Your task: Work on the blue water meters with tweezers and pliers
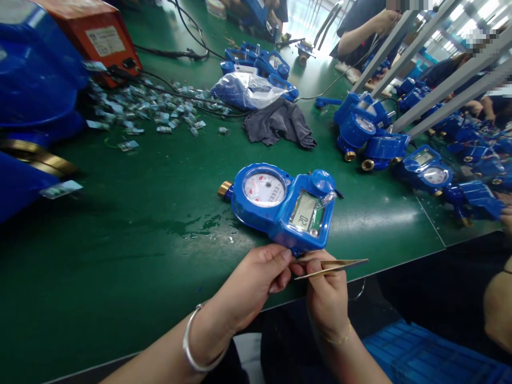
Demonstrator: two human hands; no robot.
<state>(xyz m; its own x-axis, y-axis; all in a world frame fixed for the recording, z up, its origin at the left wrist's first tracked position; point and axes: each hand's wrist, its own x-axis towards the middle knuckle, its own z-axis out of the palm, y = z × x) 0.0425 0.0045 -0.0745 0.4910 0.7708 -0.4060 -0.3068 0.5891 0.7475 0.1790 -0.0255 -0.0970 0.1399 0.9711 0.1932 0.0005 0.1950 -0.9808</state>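
A blue water meter [284,205] with a round dial, a small screen and a brass end fitting lies on the green table [120,240] near its front edge. My left hand [256,282] is just below it, fingers curled, fingertips pinched at the meter's near edge. My right hand [326,296] sits beside it, closed on brass tweezers [334,265] whose tips point right. What the left fingertips pinch is too small to make out.
Several more blue meters [372,138] lie at the right by grey metal rails. A grey cloth [278,124], a plastic bag of blue parts [244,90], scattered small packets [148,109], an orange box [96,37] and cables sit behind. Other people work at the far right.
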